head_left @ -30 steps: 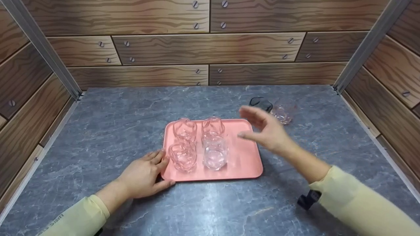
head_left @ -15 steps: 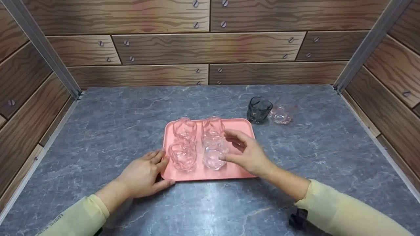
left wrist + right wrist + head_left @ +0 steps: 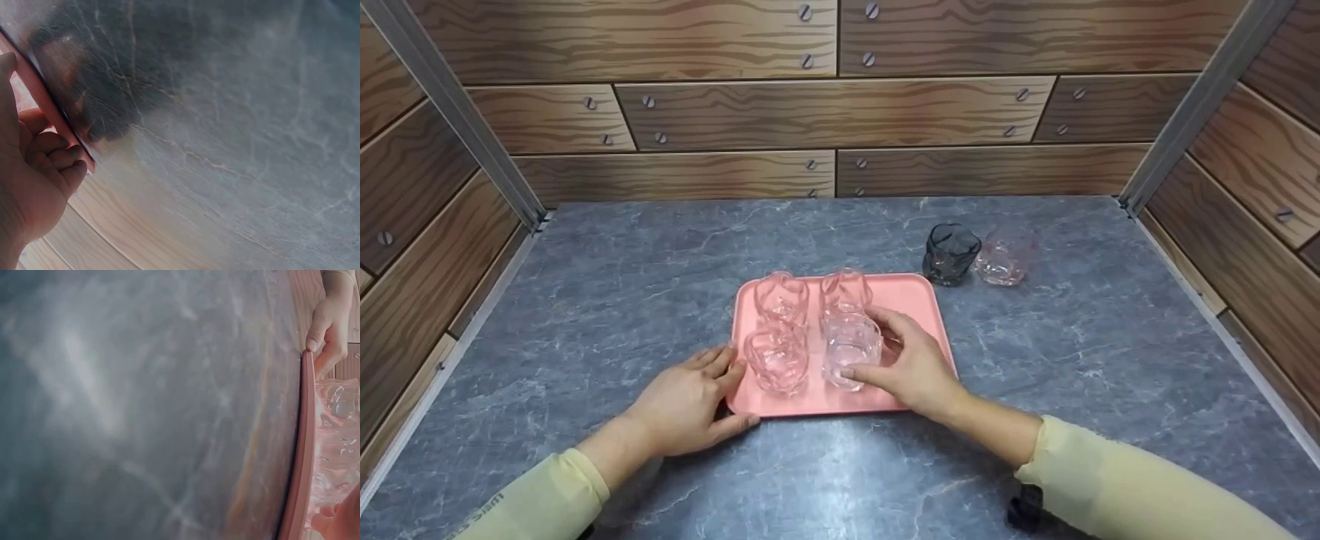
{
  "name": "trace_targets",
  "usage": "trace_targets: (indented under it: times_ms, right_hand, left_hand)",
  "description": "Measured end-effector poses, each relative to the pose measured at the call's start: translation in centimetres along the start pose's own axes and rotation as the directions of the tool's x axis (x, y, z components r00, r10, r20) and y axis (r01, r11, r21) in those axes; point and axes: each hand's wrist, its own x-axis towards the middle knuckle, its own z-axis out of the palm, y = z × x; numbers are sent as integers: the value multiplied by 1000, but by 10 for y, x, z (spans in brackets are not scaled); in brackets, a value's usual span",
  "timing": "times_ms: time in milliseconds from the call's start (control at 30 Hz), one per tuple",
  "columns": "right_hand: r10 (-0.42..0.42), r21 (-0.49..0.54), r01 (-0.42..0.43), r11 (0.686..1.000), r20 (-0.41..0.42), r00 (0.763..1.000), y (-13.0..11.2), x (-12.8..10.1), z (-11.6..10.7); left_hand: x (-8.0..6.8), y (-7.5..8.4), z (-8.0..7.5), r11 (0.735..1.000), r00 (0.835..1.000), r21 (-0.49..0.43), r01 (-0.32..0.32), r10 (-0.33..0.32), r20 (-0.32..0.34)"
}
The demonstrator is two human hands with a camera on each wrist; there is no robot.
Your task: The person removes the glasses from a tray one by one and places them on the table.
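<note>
The right hand [image 3: 911, 365] rests on the pink tray [image 3: 919, 300], with thumb and fingers curled round the clear glass [image 3: 849, 350] at the tray's near right position; the thumb lies on the near side of the glass, the fingers on its far right side. How firmly it grips cannot be told, since the glass walls are transparent and blur into the skin behind them. The left hand [image 3: 686, 405] lies at the tray's near left corner, fingers curled against the edge and thumb stretched along the near rim; the left wrist view confirms curled fingers [image 3: 53, 154] touching the pink edge [image 3: 48, 107]. Just left of the right hand stands a pink glass [image 3: 777, 360], and beyond the two near glasses stand two more pink glasses [image 3: 782, 298] in a back row, all four close together; whether they touch one another cannot be made out. Well beyond the right hand, off the tray on the grey marbled desk [image 3: 622, 285], a dark glass [image 3: 951, 253] and a pale pink glass [image 3: 1003, 258] stand side by side. The right wrist view shows only the tray's rim edge-on, a blurred mass of glass cut off at the frame's right side, and the left hand at the corner. A small black object [image 3: 1024, 510] beneath the right sleeve is partly hidden and not identifiable.
</note>
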Motion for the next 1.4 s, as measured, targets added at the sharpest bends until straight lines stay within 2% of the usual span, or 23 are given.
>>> trace_targets:
  times_ms: [433, 800, 1000, 1400]
  right_hand:
    - [32, 7, -32, 999, 3, 999, 2, 1, 7]
    - [93, 26, -93, 995, 11, 996, 0, 2, 7]
    - [82, 9, -83, 997, 8, 997, 1, 3, 7]
    - [74, 55, -76, 996, 23, 997, 2, 3, 5]
  left_hand:
    - [0, 0, 1, 1000, 1000, 7, -11, 11, -15]
    - [2, 0, 0, 1000, 1000, -5, -1, 1, -7]
    - [1, 1, -1, 1000, 1000, -7, 11, -11, 2]
    - [0, 0, 0, 1000, 1000, -5, 19, -19, 21]
